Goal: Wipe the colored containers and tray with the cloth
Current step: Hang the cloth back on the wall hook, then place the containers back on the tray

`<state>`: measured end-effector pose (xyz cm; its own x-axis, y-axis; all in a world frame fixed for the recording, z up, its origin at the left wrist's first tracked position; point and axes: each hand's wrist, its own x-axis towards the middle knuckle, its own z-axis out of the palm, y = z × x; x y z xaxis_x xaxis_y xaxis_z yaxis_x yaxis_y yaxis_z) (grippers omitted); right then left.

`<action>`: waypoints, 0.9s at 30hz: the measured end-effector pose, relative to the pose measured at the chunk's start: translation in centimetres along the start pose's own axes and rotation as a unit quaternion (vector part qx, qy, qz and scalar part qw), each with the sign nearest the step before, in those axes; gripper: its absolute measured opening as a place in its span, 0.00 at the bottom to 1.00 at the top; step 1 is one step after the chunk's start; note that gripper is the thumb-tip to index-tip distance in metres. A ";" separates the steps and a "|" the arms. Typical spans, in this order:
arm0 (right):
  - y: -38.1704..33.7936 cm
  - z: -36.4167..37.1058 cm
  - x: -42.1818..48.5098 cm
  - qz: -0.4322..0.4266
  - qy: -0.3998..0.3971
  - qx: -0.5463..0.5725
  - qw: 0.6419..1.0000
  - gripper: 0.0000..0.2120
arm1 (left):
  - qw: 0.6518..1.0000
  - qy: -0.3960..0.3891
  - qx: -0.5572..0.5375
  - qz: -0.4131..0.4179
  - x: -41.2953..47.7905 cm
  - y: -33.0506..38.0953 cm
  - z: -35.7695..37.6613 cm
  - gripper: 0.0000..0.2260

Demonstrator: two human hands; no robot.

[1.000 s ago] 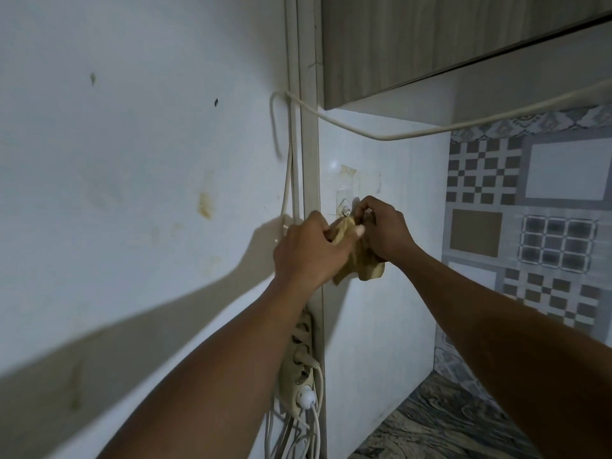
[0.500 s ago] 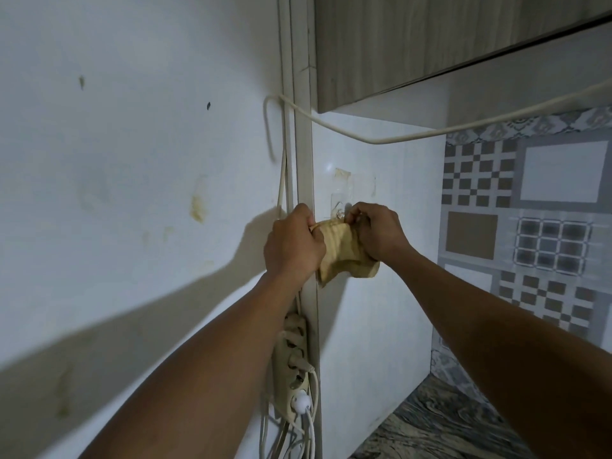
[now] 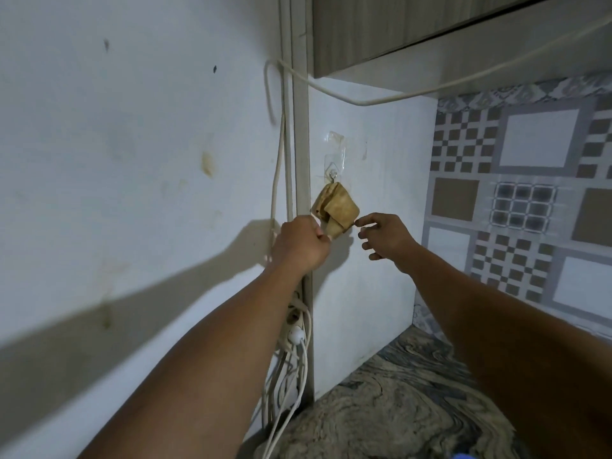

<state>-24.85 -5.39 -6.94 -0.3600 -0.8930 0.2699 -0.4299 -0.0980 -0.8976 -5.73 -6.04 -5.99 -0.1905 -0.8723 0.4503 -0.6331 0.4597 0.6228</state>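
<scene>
A crumpled tan cloth point(image 3: 337, 207) hangs from a small clear hook point(image 3: 333, 175) stuck on the white side panel. My left hand point(image 3: 303, 241) is just below and left of it, its curled fingers pinching the cloth's lower corner. My right hand point(image 3: 384, 235) is to the right of the cloth with fingers spread, its fingertips a little apart from the cloth's edge and holding nothing. No colored containers or tray are in view.
A white power strip point(image 3: 293, 321) with plugged cables hangs on the wall under my left arm. A cable point(image 3: 381, 101) loops under the wooden cabinet point(image 3: 397, 24). Patterned tiles point(image 3: 516, 207) cover the right wall, above a marbled countertop point(image 3: 397, 409).
Both hands held the cloth up at the hook. Now it hangs from the hook, both hands have dropped lower, and my right hand has let go and opened.
</scene>
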 end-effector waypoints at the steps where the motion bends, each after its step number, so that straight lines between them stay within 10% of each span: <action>1: 0.2 -0.3 -1.1 0.005 -0.010 -0.009 1.000 0.12 | 1.000 -0.009 0.006 0.002 -1.0 0.4 0.0 0.04; 15: 11.0 -2.1 -19.7 0.041 -0.168 -0.247 0.953 0.06 | 0.923 -0.354 0.130 -0.074 -20.2 -1.5 5.4 0.24; 23: 22.3 -0.1 -31.0 -0.038 -0.355 -0.467 0.809 0.39 | 0.836 -0.513 0.171 -0.094 -33.4 -6.8 12.4 0.59; 27: 23.8 0.6 -33.2 -0.081 -0.373 -0.547 0.745 0.46 | 0.848 -0.487 0.187 -0.091 -36.3 -8.7 14.6 0.47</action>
<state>-22.57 21.68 -37.48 0.1558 -0.9437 -0.2918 -0.9820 -0.1799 0.0576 -4.26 19.18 -37.12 -0.4784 -0.7301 -0.4880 -0.8775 0.3763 0.2973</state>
